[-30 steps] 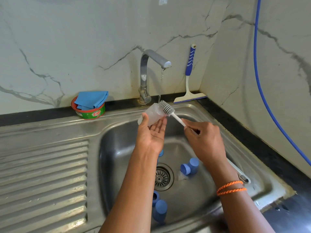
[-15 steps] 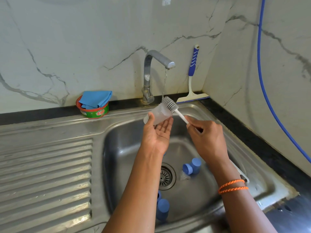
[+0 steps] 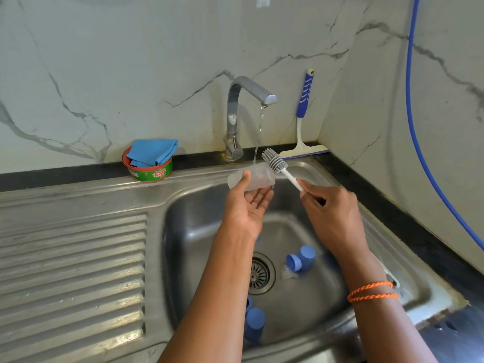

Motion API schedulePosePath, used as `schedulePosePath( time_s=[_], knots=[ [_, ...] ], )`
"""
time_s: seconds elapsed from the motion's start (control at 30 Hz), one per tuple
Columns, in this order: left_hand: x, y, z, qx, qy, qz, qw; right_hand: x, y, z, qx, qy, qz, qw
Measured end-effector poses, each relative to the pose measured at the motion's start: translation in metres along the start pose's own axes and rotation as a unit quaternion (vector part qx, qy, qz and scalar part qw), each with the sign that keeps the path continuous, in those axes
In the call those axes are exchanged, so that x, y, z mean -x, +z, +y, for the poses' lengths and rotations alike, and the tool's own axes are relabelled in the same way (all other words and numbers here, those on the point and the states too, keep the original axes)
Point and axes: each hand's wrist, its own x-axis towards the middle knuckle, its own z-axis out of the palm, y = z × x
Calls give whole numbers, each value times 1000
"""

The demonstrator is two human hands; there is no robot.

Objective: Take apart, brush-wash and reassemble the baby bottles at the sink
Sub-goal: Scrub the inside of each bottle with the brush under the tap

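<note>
My left hand (image 3: 245, 209) holds a clear baby bottle body (image 3: 252, 179) on its side over the sink basin (image 3: 199, 231), thumb on top and fingers underneath. Water runs from the tap (image 3: 237, 113) onto the bottle. My right hand (image 3: 331, 214) grips the white handle of a grey bottle brush (image 3: 273, 160), whose bristled head lies just above the bottle's right end, outside it. Blue bottle caps (image 3: 301, 258) lie on the basin floor right of the drain (image 3: 259, 276), with a clear teat (image 3: 288, 274) beside them. More blue parts (image 3: 254, 326) sit near the front wall.
A green soap tub holding a blue cloth (image 3: 150, 161) stands on the back ledge at left. A blue-handled squeegee (image 3: 303, 111) leans in the corner. A blue hose (image 3: 419, 132) hangs down the right wall. The ribbed drainboard (image 3: 73, 271) lies to the left.
The tap's trickle has grown into a steady stream that falls on the bottle. Both hands stay in about the same place, with the brush head still at the bottle's right end.
</note>
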Motion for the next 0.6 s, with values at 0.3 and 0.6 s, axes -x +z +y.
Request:
schedulePosePath(
  time_s=[0.3,0.6],
  knots=[
    [-4,5,-16,-60,-21,-67,996,3,16,-16,-26,-32,12,999],
    [-12,-4,2,1,26,19,999,5,-12,-2,-42,-1,-85,995]
  ],
)
